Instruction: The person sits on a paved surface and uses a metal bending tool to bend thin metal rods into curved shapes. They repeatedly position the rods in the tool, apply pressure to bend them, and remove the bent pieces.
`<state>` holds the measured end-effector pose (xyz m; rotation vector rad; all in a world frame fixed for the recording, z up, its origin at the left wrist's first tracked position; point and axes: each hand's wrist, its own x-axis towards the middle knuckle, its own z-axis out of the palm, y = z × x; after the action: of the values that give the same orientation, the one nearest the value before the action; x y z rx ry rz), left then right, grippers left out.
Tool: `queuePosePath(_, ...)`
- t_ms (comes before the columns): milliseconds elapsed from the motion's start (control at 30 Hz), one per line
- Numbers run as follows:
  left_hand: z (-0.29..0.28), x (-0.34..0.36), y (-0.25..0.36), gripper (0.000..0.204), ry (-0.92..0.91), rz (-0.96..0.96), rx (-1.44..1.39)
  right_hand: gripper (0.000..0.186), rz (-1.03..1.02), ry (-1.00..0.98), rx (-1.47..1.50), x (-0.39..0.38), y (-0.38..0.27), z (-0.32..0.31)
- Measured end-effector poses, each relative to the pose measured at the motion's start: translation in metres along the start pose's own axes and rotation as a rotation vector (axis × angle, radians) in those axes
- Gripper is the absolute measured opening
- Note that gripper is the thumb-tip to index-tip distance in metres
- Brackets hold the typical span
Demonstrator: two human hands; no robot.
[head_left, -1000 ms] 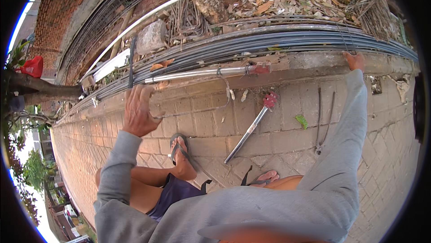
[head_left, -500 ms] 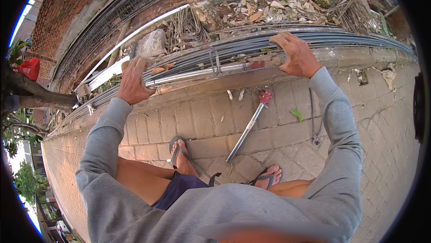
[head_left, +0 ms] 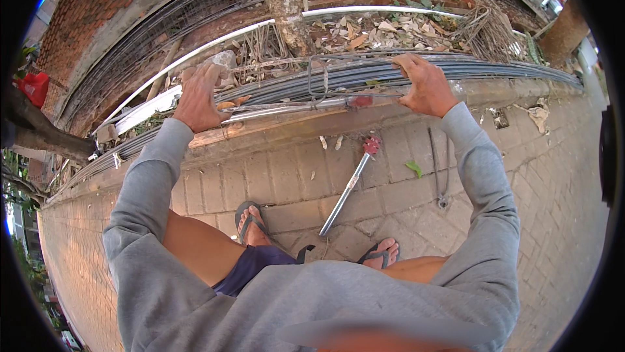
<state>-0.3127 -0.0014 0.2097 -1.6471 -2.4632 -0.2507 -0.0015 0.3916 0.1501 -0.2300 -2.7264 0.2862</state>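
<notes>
My left hand (head_left: 200, 95) and my right hand (head_left: 424, 85) grip a thin bent steel rod (head_left: 312, 79) at either end, with a squared loop near its middle. They hold it over a bundle of long grey steel rods (head_left: 489, 72) along the concrete curb (head_left: 270, 133). A silver pipe tool with a red end (head_left: 360, 101) lies along the curb under the rod. A second silver pipe with a red head (head_left: 345, 194) lies on the paving below, left of a long dark metal tool (head_left: 441, 198).
Beyond the rods are a white pipe (head_left: 384, 9), a tree trunk (head_left: 290, 17), dry leaves and a wire bundle (head_left: 485, 33). A dark trunk (head_left: 52, 137) and red bag (head_left: 36, 85) stand at the left. My sandalled feet (head_left: 254, 225) rest on the pavers (head_left: 286, 166).
My right hand has moved left from the curb onto the bent rod. My left hand has risen slightly, and the rod's loop now sits higher, over the rod bundle.
</notes>
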Motion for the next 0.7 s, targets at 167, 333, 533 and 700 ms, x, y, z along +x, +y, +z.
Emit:
queuePosePath(167, 0.0, 0.005, 0.004, 0.082, 0.106, 0.113, 0.019, 0.07, -0.024, 0.023, 0.02, -0.001, 0.002, -0.003)
queuePosePath(333, 0.004, 0.005, 0.001, 0.084, -0.017, 0.02, 0.059, 0.066, -0.014, 0.029, 0.082, -0.005, 0.016, 0.003)
queuePosePath(533, 0.042, -0.012, 0.014, 0.059, -0.572, -0.345, -0.749, 0.084, 0.739, -0.044, 0.315, -0.025, 0.1, 0.056)
queuePosePath(700, 0.068, -0.046, 0.058, 0.051, -1.026, -0.539, -1.775, 0.107, 1.145, 0.193, 0.281, -0.065, 0.212, 0.094)
